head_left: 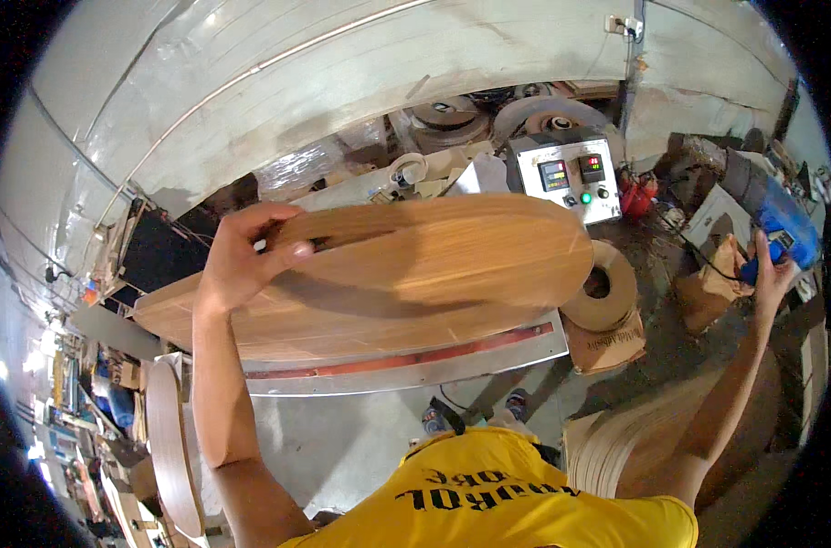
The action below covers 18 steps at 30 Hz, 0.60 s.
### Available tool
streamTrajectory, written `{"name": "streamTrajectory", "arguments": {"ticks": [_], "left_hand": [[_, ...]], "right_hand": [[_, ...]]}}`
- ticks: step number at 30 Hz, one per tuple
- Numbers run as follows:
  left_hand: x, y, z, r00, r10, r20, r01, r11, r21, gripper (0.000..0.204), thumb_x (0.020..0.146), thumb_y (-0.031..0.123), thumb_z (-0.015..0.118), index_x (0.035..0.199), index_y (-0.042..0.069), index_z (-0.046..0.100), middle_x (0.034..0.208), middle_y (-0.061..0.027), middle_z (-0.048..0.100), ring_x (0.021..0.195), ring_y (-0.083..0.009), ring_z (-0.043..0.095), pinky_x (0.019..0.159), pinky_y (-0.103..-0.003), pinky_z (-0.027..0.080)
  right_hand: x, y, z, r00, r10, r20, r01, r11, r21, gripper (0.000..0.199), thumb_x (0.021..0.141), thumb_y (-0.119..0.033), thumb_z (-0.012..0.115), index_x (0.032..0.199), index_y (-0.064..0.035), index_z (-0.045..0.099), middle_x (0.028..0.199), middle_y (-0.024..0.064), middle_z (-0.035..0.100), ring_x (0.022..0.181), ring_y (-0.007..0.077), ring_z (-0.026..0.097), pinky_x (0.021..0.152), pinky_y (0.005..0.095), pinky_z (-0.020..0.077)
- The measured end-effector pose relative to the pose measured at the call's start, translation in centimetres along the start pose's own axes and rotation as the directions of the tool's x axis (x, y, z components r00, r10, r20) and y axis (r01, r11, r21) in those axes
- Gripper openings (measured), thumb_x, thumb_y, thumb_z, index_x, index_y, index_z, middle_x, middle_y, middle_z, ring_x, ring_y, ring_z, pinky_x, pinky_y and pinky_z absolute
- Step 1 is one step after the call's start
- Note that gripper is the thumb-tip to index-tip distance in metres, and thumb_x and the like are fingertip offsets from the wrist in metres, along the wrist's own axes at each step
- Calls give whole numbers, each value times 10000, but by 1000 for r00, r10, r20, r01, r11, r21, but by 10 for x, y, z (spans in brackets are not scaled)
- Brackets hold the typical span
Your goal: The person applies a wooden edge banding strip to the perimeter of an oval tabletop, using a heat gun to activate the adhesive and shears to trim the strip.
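My left hand [242, 256] grips the far-left rim of the oval wooden board [434, 251]; it lies on the worktop [406, 361], its right end overhanging. My right hand [770, 274] closes on a blue machine [781, 224], well apart; the board is smooth, brown.

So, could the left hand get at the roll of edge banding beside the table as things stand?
Probably not right away. The left hand is gripping the rim of the oval wooden board, and the roll of edge banding sits beyond the board's far right end, partly behind it. The right hand is nearer but holds a blue tool.

Flat oval wooden board [434, 251], hand-held
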State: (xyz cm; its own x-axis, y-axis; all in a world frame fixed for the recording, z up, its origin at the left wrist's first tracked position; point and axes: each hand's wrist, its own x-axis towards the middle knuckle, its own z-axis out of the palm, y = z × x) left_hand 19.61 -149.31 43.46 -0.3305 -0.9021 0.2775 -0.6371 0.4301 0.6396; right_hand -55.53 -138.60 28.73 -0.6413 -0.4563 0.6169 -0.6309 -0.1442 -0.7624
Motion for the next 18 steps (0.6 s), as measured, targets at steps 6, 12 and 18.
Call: {"name": "streamTrajectory", "arguments": {"ticks": [6,12,18], "left_hand": [[6,4,1,993,117,8,-117,993,-9,405,830,258,854,1107,2,707,915,-32,696,838,-90,596,748,-272,497],[22,2,-6,947,198,255,-184,980,-77,342,879,204,817,1117,0,680,917,-17,697,837,-78,619,746,-267,525],[21,6,2,906,320,276,-287,946,-154,336,885,182,807,1148,11,686,1022,-33,712,947,-100,631,840,-288,531]], "right_hand": [[-86,-148,-35,998,29,-53,-31,999,-35,283,935,-192,748,1077,30,646,998,63,690,833,128,641,741,271,532],[-169,-160,-73,997,52,54,-43,986,-159,464,883,-281,802,1144,50,607,1057,91,669,890,152,626,790,297,533],[-211,-185,-51,998,32,59,-22,985,-169,448,873,-272,804,1128,42,611,1037,93,670,879,162,630,784,307,535]]}}
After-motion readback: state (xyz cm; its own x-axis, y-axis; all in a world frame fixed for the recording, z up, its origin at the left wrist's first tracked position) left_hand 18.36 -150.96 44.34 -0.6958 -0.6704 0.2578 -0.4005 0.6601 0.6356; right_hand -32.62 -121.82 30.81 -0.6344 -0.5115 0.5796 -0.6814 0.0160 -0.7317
